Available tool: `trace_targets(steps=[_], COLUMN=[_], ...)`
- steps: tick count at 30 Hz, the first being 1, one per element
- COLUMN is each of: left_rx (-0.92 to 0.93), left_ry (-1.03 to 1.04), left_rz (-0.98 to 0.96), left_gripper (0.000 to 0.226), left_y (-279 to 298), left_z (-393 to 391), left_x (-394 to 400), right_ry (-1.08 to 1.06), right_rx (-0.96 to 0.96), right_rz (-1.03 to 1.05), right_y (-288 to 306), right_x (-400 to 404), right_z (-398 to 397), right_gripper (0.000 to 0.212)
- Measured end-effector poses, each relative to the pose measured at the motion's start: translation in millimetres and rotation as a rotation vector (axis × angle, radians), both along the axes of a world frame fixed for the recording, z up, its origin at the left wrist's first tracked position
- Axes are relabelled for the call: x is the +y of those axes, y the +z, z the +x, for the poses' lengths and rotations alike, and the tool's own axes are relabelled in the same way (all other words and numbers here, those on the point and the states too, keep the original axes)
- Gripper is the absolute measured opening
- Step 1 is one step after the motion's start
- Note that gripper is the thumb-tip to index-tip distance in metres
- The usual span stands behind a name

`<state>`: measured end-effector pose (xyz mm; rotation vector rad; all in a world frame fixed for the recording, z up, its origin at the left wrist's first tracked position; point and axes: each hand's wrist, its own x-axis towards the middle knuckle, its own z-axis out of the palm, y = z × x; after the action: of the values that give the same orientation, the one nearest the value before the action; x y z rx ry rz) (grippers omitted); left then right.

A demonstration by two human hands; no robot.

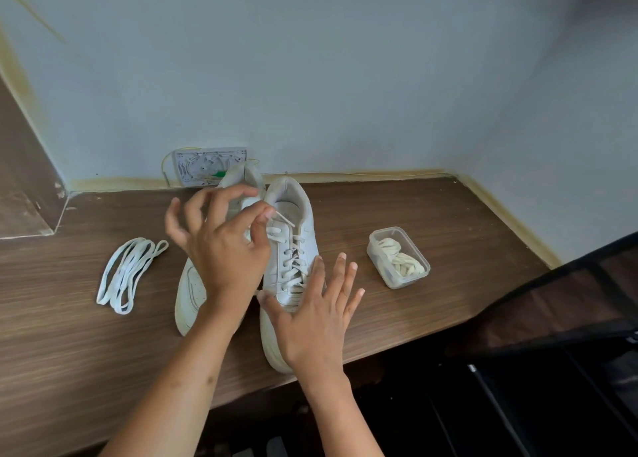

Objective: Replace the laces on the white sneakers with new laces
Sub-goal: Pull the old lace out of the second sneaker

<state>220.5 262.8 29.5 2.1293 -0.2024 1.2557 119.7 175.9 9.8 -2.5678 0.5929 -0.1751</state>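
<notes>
Two white shoes stand side by side on a brown table (431,215), with their toes toward the person and their heels toward the wall. The right shoe (293,246) sits near the middle of the table and has a lace (293,256) going through its holes. The left shoe (190,291) touches it at 9 o'clock and is partly hidden behind an arm.

The left hand (224,246) is up over the shoes. Its thumb and first finger pinch the tip of the lace near the top of the right shoe, at about 12 o'clock from the shoe's middle. The other fingers curl loosely in the air.

The right hand (314,315) lies flat on the toe end of the right shoe, at 6 o'clock. Its fingers are straight and spread out, and they press on the shoe. The two hands are apart.

A bunch of white laces (127,273) lies loose on the table at 9 o'clock from the shoes, well apart from them. A small clear box (398,258) sits at 3 o'clock from the shoes. It has no lid on and holds a cream-coloured bundle that looks like more laces.

A white wall plate (203,166) with wires leans behind the shoes at 12 o'clock, where the table meets the pale blue wall.
</notes>
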Motion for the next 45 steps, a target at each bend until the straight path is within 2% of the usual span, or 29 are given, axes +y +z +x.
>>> trace_targets(steps=[11, 23, 26, 29, 35, 37, 39, 42, 45], left_rx=[-0.064, -0.053, -0.057, 0.035, 0.221, 0.268, 0.253, 0.262, 0.363], left_ry=[-0.005, -0.020, 0.028, 0.077, 0.098, 0.068, -0.036, -0.219, -0.272], left_rz=[-0.013, -0.005, -0.067, -0.109, 0.054, 0.074, 0.128, 0.277, 0.403], left_gripper=[0.012, 0.015, 0.014, 0.013, 0.008, 0.020, 0.027, 0.031, 0.046], left_y=[-2.9, 1.0, 8.3, 8.0, 0.2, 0.1, 0.7, 1.5, -4.4], left_z=[-5.6, -24.6, -22.6, -20.6, -20.7, -17.7, -17.4, -18.6, -20.8], left_x=[-3.8, -5.9, 9.2, 28.3, 30.8, 32.5, 30.6, 24.2, 16.9], right_ry=[-0.037, -0.048, -0.054, -0.067, -0.055, -0.045, -0.054, -0.117, -0.078], right_rx=[0.038, 0.052, 0.057, 0.073, 0.046, 0.028, -0.015, -0.188, -0.393], right_rz=[0.061, 0.068, 0.084, 0.084, 0.075, 0.085, 0.162, 0.321, 0.230], right_y=[1.2, 3.9, 3.5, 3.1, 2.8, 3.2, 5.2, 10.8, 13.2], right_x=[5.0, 6.4, 5.6, 5.9, 6.2, 4.9, 2.4, -4.3, -12.1], right_z=[1.7, 2.0, 4.3, 7.7, 5.1, 4.6, 5.5, 9.3, 14.5], right_gripper=[0.097, 0.094, 0.096, 0.098, 0.101, 0.101, 0.095, 0.068, 0.046])
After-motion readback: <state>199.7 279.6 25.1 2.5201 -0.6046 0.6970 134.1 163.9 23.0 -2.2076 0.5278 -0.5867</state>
